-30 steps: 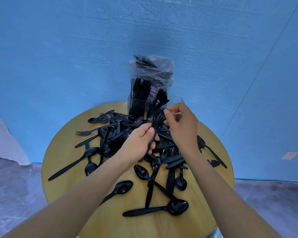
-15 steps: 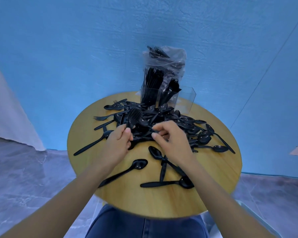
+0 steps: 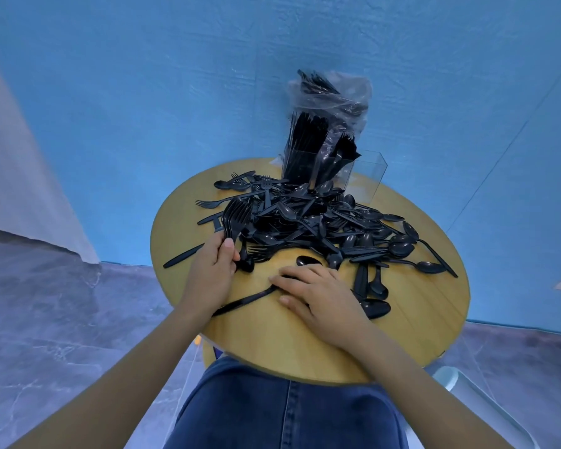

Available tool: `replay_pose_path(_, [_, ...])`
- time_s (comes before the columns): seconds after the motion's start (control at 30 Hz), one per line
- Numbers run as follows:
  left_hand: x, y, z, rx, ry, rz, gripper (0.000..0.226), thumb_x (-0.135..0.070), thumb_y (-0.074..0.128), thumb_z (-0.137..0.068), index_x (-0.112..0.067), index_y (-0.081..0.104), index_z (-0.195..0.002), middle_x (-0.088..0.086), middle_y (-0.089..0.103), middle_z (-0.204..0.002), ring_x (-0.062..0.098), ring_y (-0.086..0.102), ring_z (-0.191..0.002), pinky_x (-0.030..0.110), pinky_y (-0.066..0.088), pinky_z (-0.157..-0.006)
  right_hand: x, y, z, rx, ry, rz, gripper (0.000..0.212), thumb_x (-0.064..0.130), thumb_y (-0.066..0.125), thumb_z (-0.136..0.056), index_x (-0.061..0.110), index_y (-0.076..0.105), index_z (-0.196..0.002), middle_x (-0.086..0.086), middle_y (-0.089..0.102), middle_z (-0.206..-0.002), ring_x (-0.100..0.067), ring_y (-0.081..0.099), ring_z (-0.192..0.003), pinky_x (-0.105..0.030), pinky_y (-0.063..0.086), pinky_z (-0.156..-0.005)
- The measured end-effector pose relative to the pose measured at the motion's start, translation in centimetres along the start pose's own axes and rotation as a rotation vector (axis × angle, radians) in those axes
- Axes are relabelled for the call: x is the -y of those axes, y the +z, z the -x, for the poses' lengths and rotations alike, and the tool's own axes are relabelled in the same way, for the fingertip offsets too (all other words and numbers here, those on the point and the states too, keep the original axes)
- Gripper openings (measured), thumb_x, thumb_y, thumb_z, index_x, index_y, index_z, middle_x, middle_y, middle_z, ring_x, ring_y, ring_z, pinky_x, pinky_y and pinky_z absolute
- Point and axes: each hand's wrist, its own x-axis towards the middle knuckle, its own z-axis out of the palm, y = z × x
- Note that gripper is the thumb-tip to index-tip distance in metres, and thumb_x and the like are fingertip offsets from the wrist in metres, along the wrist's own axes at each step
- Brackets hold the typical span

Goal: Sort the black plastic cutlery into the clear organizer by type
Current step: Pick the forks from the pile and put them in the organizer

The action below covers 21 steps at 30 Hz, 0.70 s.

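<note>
A heap of black plastic cutlery (image 3: pixel 308 222), spoons and forks mixed, covers the middle of a round wooden table (image 3: pixel 418 306). At the table's far edge stands the clear organizer (image 3: pixel 366 170); its left and middle compartments hold upright black cutlery, its right compartment looks bare. My left hand (image 3: pixel 212 264) grips a stacked bunch of forks (image 3: pixel 237 218) with the tines pointing up. My right hand (image 3: pixel 318 293) lies palm down on the table, fingers spread, over a black spoon (image 3: pixel 240 304) whose handle sticks out to the left.
A clear plastic bag (image 3: pixel 334 95) with more black cutlery sits on top of the organizer, against the blue wall. Single spoons lie at the table's right edge (image 3: pixel 431 267). My lap in blue jeans (image 3: pixel 282 409) is under the near edge.
My right hand came back from the organizer and dropped flat onto a spoon near the front. My left hand now holds its fork bunch further left. The camera view tilted down.
</note>
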Motion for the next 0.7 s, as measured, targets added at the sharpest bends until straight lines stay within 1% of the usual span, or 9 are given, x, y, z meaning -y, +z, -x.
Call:
replay_pose_path(0.07, [0.0,-0.2,-0.1,-0.003,0.006,0.009,0.028,-0.020,0.032,-0.102,-0.006,0.048,-0.084,0.002,0.048,-0.072,0.010,0.037,-0.055,0.023,0.033,-0.055,-0.8,0.2,-0.2,-0.055,0.027,-0.029,0.054,0.054,0.020,-0.093,0.034,0.052,-0.132,0.011,0.052,-0.132,-0.014,0.041,-0.123,-0.032,0.032,-0.099])
replay_pose_path(0.17, [0.2,-0.5,-0.4,-0.014,0.027,0.010,0.029,-0.020,0.032,-0.102,-0.002,0.049,-0.088,0.001,0.048,-0.071,0.005,0.038,-0.053,0.021,0.034,-0.055,-2.0,0.4,-0.1,-0.216,0.067,-0.032,0.048,0.048,0.031,-0.094,0.024,0.066,-0.116,0.006,0.062,-0.116,-0.017,0.053,-0.110,-0.035,0.044,-0.090])
replay_pose_path(0.23, [0.4,-0.6,-0.7,-0.033,0.048,0.001,0.029,-0.019,0.032,-0.102,-0.002,0.048,-0.086,-0.001,0.047,-0.067,0.002,0.039,-0.051,0.015,0.034,-0.053,-2.2,0.1,-0.5,-0.324,0.082,-0.037,0.043,0.041,0.036,-0.094,0.018,0.071,-0.106,0.004,0.064,-0.106,-0.019,0.056,-0.100,-0.036,0.049,-0.082])
replay_pose_path(0.3, [0.4,-0.5,-0.9,-0.047,0.060,0.009,0.027,-0.018,0.032,-0.102,-0.006,0.047,-0.083,-0.003,0.046,-0.065,0.001,0.039,-0.050,0.013,0.034,-0.051,-2.0,-0.3,-1.5,-0.381,0.067,-0.037,0.038,0.034,0.039,-0.093,0.014,0.071,-0.101,0.002,0.064,-0.098,-0.020,0.057,-0.091,-0.034,0.049,-0.077])
replay_pose_path(0.37, [0.5,-0.3,-1.1,-0.042,0.072,0.029,0.026,-0.018,0.032,-0.102,-0.008,0.047,-0.083,-0.005,0.046,-0.066,0.002,0.039,-0.050,0.014,0.034,-0.051,-1.6,-0.7,-3.0,-0.362,0.032,-0.008,0.029,0.024,0.046,-0.092,0.012,0.070,-0.101,-0.001,0.064,-0.094,-0.023,0.057,-0.086,-0.036,0.050,-0.073])
replay_pose_path(0.43, [0.8,-0.4,-1.2,-0.028,0.083,0.038,0.026,-0.019,0.032,-0.102,-0.006,0.048,-0.085,-0.004,0.047,-0.068,0.002,0.039,-0.051,0.015,0.035,-0.051,-1.2,-0.7,-4.4,-0.291,0.017,0.023,0.022,0.012,0.056,-0.089,0.010,0.068,-0.108,-0.004,0.064,-0.099,-0.026,0.056,-0.090,-0.038,0.050,-0.077])
replay_pose_path(0.5, [1.1,-0.6,-1.3,-0.030,0.087,0.054,0.026,-0.019,0.033,-0.102,-0.005,0.048,-0.086,-0.003,0.047,-0.068,0.003,0.039,-0.052,0.017,0.035,-0.052,-1.0,-0.4,-5.4,-0.234,0.025,0.025,0.027,0.009,0.060,-0.089,0.009,0.065,-0.115,-0.006,0.062,-0.107,-0.026,0.053,-0.097,-0.037,0.047,-0.085])
replay_pose_path(0.57, [1.3,-0.6,-1.3,-0.037,0.093,0.065,0.026,-0.020,0.033,-0.102,-0.006,0.048,-0.086,-0.002,0.047,-0.067,0.004,0.039,-0.053,0.019,0.035,-0.052,-1.0,-0.3,-6.0,-0.216,0.032,0.027,0.031,0.009,0.061,-0.089,0.010,0.063,-0.119,-0.006,0.060,-0.112,-0.026,0.051,-0.102,-0.037,0.045,-0.088])
replay_pose_path(0.7, [1.3,-0.2,-1.1,-0.031,0.142,-0.052,0.028,-0.020,0.033,-0.102,-0.018,0.044,-0.076,-0.008,0.046,-0.062,0.004,0.042,-0.053,0.019,0.035,-0.054,-0.9,-0.2,-7.0,-0.186,0.000,0.057,0.033,0.003,0.061,-0.086,0.010,0.065,-0.117,-0.006,0.061,-0.115,-0.028,0.053,-0.103,-0.041,0.047,-0.087])
